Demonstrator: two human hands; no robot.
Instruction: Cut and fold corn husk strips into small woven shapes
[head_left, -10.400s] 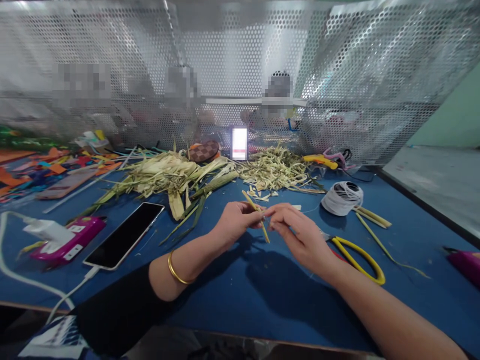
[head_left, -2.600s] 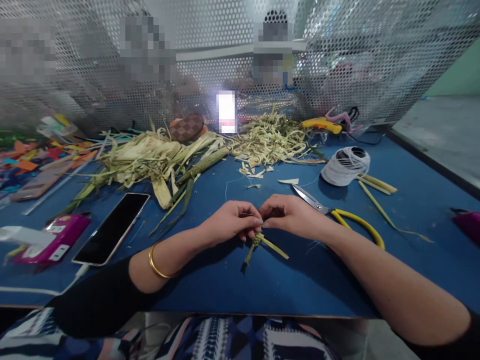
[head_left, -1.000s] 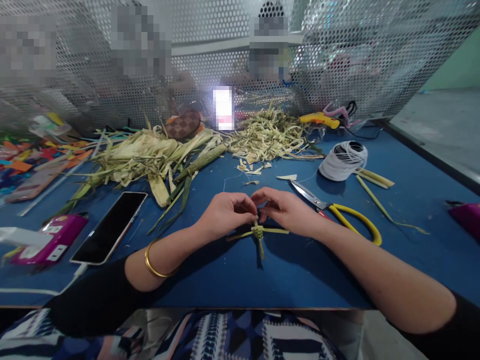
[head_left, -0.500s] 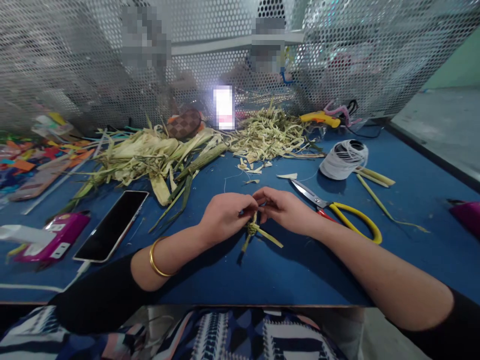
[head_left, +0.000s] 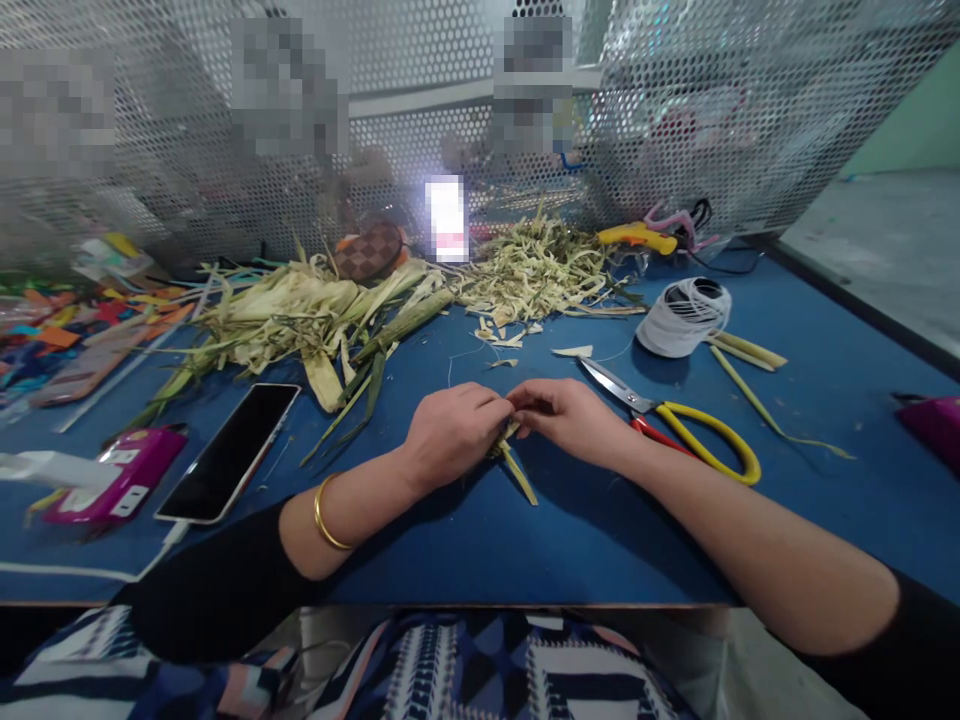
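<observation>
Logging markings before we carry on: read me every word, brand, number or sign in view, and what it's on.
Nothing can be read.
Bright rectangle: blurred into blocks, unreadable.
Purple power strip: any marking too small.
Phone: dark face, no text.
Scissors: none legible.
Plant-strip piece: none visible.

The left hand hides much of the leaf-strip piece; well right of the right hand, a purple object is cropped.

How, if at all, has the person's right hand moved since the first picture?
Yes, toward the table's near edge: the right hand hid most of the silver blade of the scissors then; now that blade shows beyond it.
</observation>
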